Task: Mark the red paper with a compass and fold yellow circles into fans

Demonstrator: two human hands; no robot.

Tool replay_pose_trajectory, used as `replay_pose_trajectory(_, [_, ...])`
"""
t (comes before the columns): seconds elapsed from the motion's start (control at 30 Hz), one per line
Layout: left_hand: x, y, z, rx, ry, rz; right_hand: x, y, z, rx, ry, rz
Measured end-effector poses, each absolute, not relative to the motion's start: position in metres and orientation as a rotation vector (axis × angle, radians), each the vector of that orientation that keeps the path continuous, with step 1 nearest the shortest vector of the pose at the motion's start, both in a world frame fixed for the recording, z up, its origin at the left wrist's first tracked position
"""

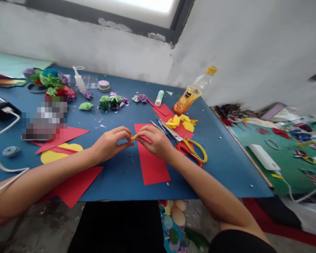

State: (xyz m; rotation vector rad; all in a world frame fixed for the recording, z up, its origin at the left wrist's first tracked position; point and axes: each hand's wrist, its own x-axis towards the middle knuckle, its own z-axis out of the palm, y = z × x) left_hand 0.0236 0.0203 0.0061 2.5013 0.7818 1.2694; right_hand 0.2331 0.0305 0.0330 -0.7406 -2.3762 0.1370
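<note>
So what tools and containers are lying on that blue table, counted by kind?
Pairs of scissors: 2, yellow-handled scissors and red-handled scissors
White glue stick: 1
White squeeze glue bottle: 1
Orange drink bottle: 1
Total: 5

Two hands meet at the centre: left hand (111,140), right hand (153,140). At three o'clock lie two pairs of scissors (185,142); at one o'clock, one juice bottle (193,92) and one glue stick (159,97).
</note>
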Motion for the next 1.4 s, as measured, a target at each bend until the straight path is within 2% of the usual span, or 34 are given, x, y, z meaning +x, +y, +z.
replay_pose_trajectory(0.1, [0.022, 0.022, 0.006, 2.516, 0.920, 1.234, 0.265, 0.047, 0.059, -0.999, -2.317, 0.045])
replay_pose_trajectory(0.23, [0.022, 0.023, 0.006, 2.527, 1.015, 1.157, 0.327, 0.068, 0.087, -1.622, -2.071, -0.066])
replay_pose_trajectory(0.37, [0.022, 0.022, 0.004, 2.561, 1.033, 1.051, 0.365, 0.078, 0.089, -2.007, -2.096, 0.109])
replay_pose_trajectory(0.73, [0.021, 0.024, 0.003, 2.571, 1.049, 0.975, 0.335, 0.076, 0.071, -1.749, -2.489, 0.223])
replay_pose_trajectory(0.97, [0.020, 0.023, 0.005, 2.512, 1.041, 0.978, 0.325, 0.076, 0.070, -1.767, -2.272, 0.058])
replay_pose_trajectory(1.03, [0.020, 0.022, 0.007, 2.420, 1.057, 0.979, 0.313, 0.072, 0.069, -1.632, -2.146, 0.232])
replay_pose_trajectory(1.2, [0.025, 0.016, 0.014, 1.988, 0.931, 0.999, 0.260, 0.046, 0.049, -1.142, -1.954, 1.043])
replay_pose_trajectory(1.4, [0.027, 0.020, 0.012, 1.684, 0.851, 0.983, 0.225, 0.022, 0.032, -1.011, -1.873, 1.374])
